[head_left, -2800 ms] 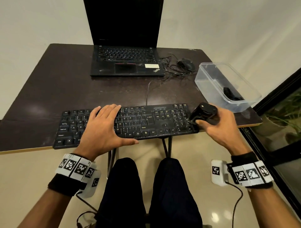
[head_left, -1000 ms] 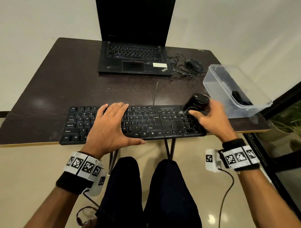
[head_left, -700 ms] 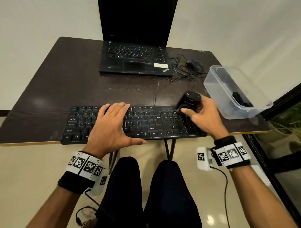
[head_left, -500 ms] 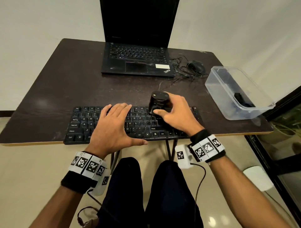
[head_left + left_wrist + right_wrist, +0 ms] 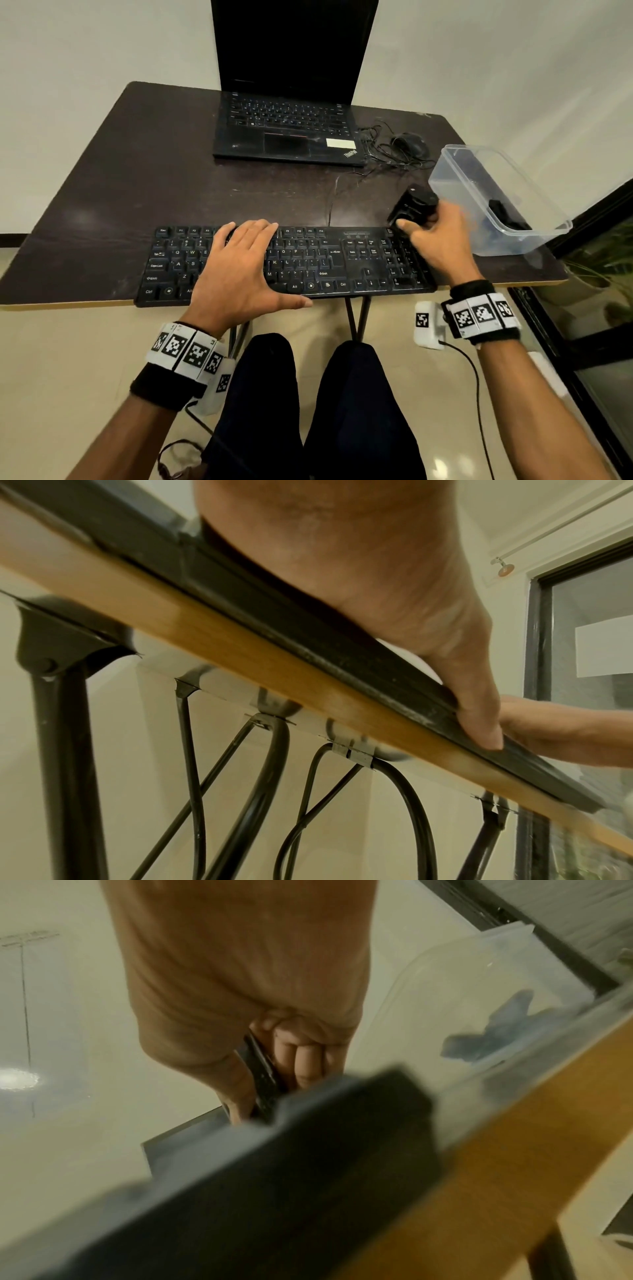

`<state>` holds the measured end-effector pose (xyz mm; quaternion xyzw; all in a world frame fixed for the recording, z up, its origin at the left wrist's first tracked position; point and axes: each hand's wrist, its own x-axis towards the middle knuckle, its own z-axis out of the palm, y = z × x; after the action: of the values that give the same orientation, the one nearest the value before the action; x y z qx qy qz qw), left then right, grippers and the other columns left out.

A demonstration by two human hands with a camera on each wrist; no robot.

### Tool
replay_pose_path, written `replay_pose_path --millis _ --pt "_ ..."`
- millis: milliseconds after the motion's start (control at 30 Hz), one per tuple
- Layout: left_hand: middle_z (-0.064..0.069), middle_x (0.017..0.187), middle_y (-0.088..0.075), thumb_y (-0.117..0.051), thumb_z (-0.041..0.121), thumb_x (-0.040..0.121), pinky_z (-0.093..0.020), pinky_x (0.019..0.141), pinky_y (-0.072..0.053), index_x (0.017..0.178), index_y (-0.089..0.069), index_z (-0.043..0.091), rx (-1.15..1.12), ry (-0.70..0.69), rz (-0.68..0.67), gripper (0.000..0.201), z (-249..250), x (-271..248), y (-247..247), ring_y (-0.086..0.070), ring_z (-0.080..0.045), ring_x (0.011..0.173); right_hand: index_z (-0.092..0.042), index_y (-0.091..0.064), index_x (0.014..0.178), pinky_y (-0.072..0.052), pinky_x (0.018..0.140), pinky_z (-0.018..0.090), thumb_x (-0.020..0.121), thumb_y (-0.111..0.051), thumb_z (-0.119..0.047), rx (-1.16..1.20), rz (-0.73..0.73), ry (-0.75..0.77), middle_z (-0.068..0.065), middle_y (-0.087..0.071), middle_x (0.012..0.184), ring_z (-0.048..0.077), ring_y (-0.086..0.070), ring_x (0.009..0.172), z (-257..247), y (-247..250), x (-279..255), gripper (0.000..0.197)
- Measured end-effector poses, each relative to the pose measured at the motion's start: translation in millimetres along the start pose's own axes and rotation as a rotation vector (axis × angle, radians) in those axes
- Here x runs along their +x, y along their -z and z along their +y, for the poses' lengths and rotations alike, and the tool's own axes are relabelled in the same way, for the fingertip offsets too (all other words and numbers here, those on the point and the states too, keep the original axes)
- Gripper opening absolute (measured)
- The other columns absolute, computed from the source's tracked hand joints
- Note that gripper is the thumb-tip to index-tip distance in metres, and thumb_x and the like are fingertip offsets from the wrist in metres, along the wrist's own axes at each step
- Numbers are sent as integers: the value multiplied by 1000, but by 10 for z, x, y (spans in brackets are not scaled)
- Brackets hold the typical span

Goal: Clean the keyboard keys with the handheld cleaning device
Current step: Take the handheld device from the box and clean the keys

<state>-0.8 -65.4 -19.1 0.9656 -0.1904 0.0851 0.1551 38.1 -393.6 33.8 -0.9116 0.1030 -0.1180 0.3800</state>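
Right hand [image 5: 442, 243] swung back right, grip wrapping cleaning device [image 5: 412, 209] at keyboard [image 5: 342, 260] corner, left hand [image 5: 239, 270] flat, relaxed

A dark desk [image 5: 137, 178] with a pale wooden edge was seen on black metal legs [image 5: 65, 750]. An open black laptop [image 5: 284, 130] was set at its far side, with a black mouse [image 5: 409, 144] and tangled cables [image 5: 376, 147] just beside it. A clear plastic container [image 5: 455, 174] holding a dark item [image 5: 503, 214] was placed near the right edge.
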Motion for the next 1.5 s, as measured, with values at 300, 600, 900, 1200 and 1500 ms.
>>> replay_pose_path --millis 300,600,900,1200,1500 --pt "-4 157 -51 -40 113 55 -50 131 -16 154 -47 10 -13 7 2 142 -13 3 -20 -42 -22 150 -26 -73 125 -59 97 40 86 -86 -21 -83 -152 257 -3 -82 112 19 -76 107 -307 -374 -121 41" --pt "-2 160 -47 -41 113 55 -46 132 -11 156 -43 13 3 18 1 142 -22 14 -16 -38 -20 152 -15 -73 114 -61 92 50 87 -86 -24 -155 152 -32 9 -81 100 34 -77 98 442 221 -162 31" --pt "0 164 -42 -40 114 53 -44 133 -6 160 -38 15 16 38 -26 145 -7 27 -2 -32 -18 155 -22 -71 103 -59 82 37 86 -88 -17 -13 197 22 -15 -69 82 18 -73 83 479 323 -736 24" --pt "1 165 -40 -42 113 54 -44 133 -6 161 -36 18 10 45 -36 143 -13 29 -9 -30 -17 155 -14 -75 115 -63 80 23 88 -85 -1 497 84 -26 -3 -83 97 8 -80 93 411 349 -1034 32" --pt "2 165 -41 -47 111 55 -42 133 -5 160 -39 19 -18 33 -5 140 7 4 7 -30 -14 155 -8 -68 120 -65 64 37 92 -79 0 705 -62 -274 13 -83 104 26 -81 86 399 263 -936 32"
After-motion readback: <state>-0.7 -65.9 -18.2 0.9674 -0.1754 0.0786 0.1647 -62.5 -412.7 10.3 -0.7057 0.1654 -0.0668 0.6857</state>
